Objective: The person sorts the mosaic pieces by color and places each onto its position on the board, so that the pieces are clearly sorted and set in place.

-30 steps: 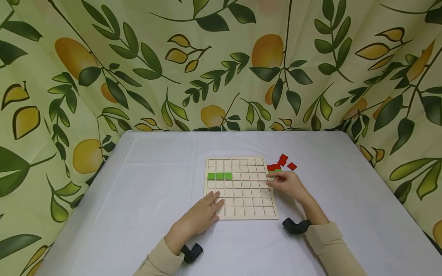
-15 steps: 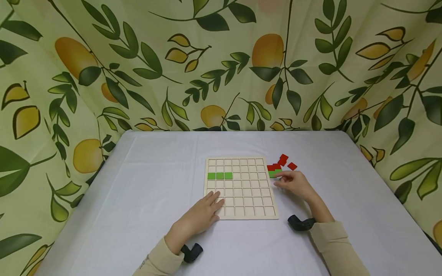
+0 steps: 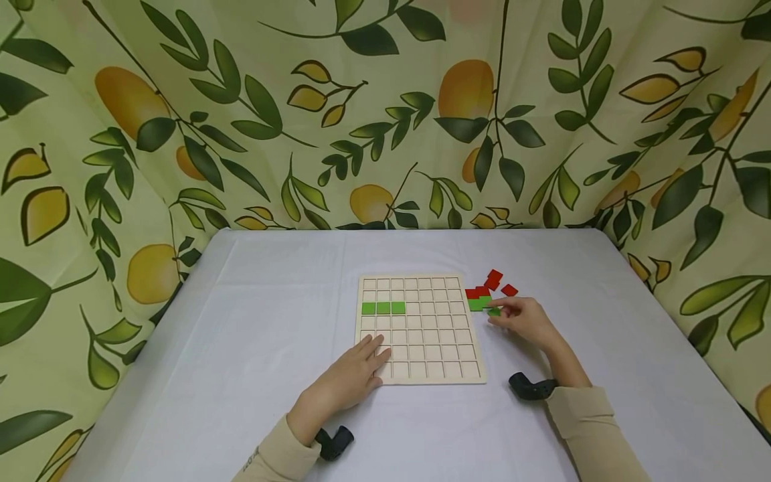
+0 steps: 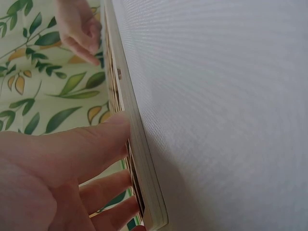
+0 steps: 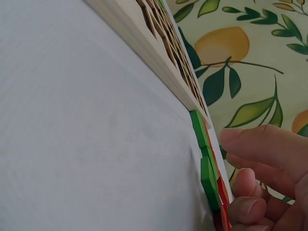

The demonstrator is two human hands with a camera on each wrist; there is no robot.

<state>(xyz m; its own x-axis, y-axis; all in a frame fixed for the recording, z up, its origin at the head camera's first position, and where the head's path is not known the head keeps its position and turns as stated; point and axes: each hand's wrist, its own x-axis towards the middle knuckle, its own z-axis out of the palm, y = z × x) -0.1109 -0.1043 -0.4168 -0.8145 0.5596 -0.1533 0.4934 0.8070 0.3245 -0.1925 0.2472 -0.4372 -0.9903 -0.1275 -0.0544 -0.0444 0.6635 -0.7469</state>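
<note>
Board (image 3: 434, 336) touched by left hand (image 3: 348, 379); green tiles (image 3: 479, 304) beside right hand (image 3: 523, 323).

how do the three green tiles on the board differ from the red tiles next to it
Place: the three green tiles sit in grid cells of the board, while the red tiles lie on the table beyond its right edge.
Arrangement: the green tiles form a straight row, but the red tiles are scattered at different angles, some touching or overlapping.
Shared: both are flat, square-looking pieces.
</note>
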